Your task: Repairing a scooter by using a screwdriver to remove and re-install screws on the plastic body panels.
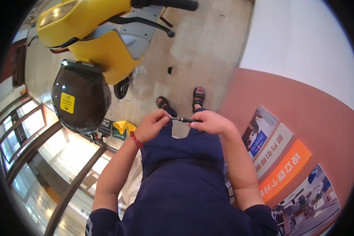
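Note:
Between my two hands, in front of my waist, is a slim dark rod (181, 119) with a silvery band near its middle and a thicker black end; whether it is a pen or a small screwdriver I cannot tell. My left hand (151, 125), with a red bead bracelet (136, 140) at its wrist, pinches the thin end between thumb and fingers. The thicker black end is gripped by the fingers of my right hand (211, 121). The rod lies roughly level, and its ends are partly hidden by my fingers.
A yellow scooter (106, 53) stands ahead on the left, with a dark glossy rounded shell (82, 96) on its near side. Beside it are a yellow cloth (124, 126) and a green box (118, 134). Posters (289, 169) cover the right wall. A small black piece (169, 70) lies on the floor.

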{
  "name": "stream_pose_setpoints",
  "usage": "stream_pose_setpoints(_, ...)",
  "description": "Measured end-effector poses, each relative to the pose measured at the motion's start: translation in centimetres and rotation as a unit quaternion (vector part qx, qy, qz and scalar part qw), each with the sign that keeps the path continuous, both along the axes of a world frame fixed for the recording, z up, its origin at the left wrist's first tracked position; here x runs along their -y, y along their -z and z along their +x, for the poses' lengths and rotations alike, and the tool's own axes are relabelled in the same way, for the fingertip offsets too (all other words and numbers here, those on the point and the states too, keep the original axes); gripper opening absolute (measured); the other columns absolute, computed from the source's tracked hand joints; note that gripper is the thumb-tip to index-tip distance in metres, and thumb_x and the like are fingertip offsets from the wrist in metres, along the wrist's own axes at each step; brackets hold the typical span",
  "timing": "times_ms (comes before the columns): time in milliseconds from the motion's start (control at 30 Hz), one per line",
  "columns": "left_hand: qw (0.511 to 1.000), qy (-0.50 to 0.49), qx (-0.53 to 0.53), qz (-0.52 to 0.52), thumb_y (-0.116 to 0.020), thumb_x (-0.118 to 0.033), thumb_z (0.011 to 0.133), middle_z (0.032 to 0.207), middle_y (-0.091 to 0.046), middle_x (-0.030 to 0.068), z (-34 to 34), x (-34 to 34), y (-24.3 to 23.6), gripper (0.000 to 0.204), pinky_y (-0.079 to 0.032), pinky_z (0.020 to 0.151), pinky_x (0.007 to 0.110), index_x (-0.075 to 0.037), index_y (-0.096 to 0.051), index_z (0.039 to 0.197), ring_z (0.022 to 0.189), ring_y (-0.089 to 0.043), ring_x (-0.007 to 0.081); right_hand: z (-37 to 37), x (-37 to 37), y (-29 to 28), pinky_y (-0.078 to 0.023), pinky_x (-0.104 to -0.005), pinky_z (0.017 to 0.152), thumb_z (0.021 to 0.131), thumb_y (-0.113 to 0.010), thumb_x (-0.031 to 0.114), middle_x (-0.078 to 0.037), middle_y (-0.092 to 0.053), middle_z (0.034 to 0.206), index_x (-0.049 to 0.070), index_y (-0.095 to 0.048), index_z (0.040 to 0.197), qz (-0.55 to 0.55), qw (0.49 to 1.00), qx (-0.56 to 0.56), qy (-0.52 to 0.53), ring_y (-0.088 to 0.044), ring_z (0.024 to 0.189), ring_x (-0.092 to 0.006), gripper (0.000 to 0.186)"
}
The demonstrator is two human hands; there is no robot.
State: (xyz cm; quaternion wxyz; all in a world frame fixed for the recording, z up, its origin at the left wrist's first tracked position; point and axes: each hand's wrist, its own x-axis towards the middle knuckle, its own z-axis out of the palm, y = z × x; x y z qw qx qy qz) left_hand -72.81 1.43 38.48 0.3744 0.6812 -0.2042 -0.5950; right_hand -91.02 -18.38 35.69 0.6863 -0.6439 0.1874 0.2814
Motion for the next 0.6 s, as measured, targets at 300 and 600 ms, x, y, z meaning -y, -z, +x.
stream_pose_setpoints(300, 0.99, 0.134, 0.011, 0.05, -0.056, -0.008, 0.097, 0.088, -0.064, 0.0014, 1.8, 5.4, 6.0, 0.017, -0.05, 0.074, 0.025, 0.001, -0.066, 0.107, 0.079, -0.059, 0.0086, -1.5, 0.9, 7.9, -0.049, -0.0335, 0.062, 0.093, -0.062, 0.025, -0.009, -0.061, 0.068, -0.001, -0.064, 0.092, 0.056, 0.993, -0.086, 0.064, -0.06, 0.064, -0.0169, 0.026)
stream_pose_setpoints(600, 0.96, 0.189, 0.194, 0.073, -0.055, -0.012, 0.098, 0.09, -0.069, 0.0094, 7.4, 5.9, 18.2, 0.021, -0.053, 0.074, 0.028, 0.0, -0.067, 0.11, 0.078, -0.066, 0.0142, -1.0, 3.5, 27.0, -0.053, -0.0399, 0.063, 0.089, -0.061, 0.02, -0.015, -0.066, 0.072, -0.004, -0.062, 0.084, -0.07, 0.961, -0.143, 0.228, -0.067, 0.063, -0.0241, 0.025)
